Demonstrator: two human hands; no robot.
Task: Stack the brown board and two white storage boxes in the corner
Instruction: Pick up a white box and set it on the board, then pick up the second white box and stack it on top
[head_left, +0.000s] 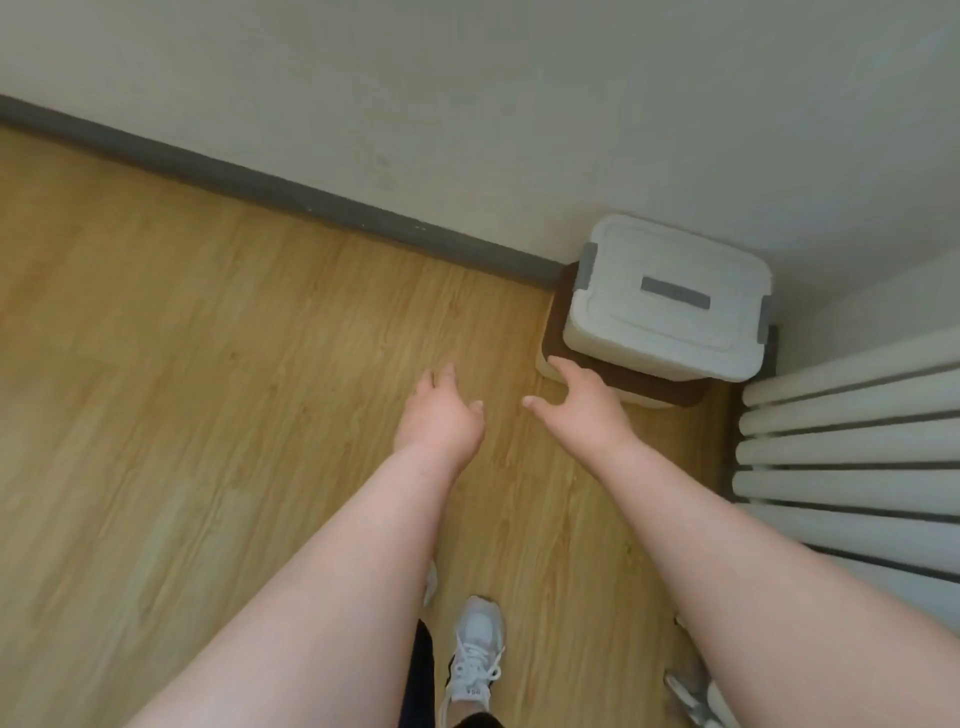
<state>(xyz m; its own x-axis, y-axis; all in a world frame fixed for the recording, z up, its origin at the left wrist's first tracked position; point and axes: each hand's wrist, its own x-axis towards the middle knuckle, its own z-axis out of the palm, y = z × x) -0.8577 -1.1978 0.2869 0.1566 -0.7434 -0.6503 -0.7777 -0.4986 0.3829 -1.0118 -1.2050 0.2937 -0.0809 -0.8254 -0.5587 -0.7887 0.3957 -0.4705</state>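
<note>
A white storage box (670, 296) with grey latches and a grey lid handle stands in the corner of the room. It rests on the brown board (654, 387), which lies on a second white box (644, 401) of which only a thin edge shows. My right hand (582, 410) hovers with spread fingers just in front of the board's near left corner, holding nothing. My left hand (441, 415) hangs over the bare floor to the left, fingers loosely curled and apart, also holding nothing.
A white radiator (852, 457) lines the right wall beside the stack. A grey skirting board (291, 200) runs along the back wall. The floor (208, 364) is light wood. My white shoes (475, 654) stand below my arms.
</note>
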